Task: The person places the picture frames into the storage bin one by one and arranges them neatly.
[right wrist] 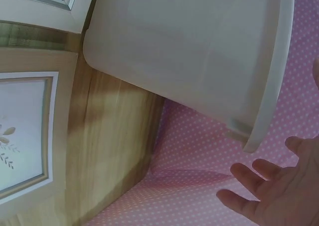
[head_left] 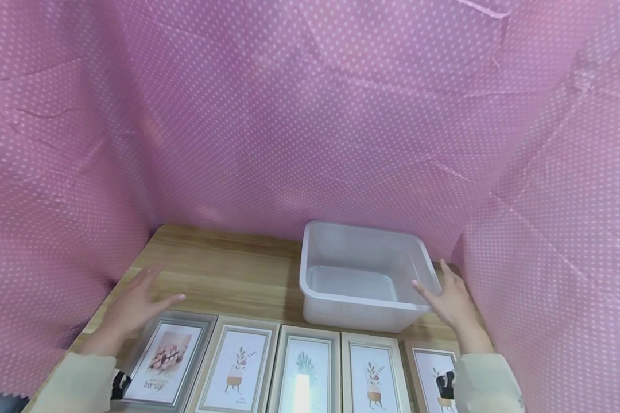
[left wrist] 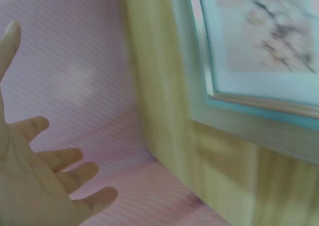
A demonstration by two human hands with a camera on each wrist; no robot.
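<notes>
With fingers spread and nothing in them, my left hand [head_left: 131, 307] hovers above the table's left side, close to a grey picture frame [head_left: 198, 344] that shows a photo and lettering. In the left wrist view its palm and fingers [left wrist: 65, 161] are apart from that frame. My right hand [head_left: 453, 301], fingers also spread, is at the right side of a white plastic bin [head_left: 364, 312]. The right wrist view shows its fingers [right wrist: 249, 178] just off the bin's rim. Whether the thumb touches the rim, I cannot tell. No contents show inside the bin.
Several picture frames lie in a row along the near side, including a plant-print frame [head_left: 237, 367], a leaf-print frame [head_left: 305, 350] and a brown one [head_left: 410, 367] at the right. Pink dotted cloth [head_left: 310, 143] walls in the wooden table [head_left: 227, 258] at the back and sides.
</notes>
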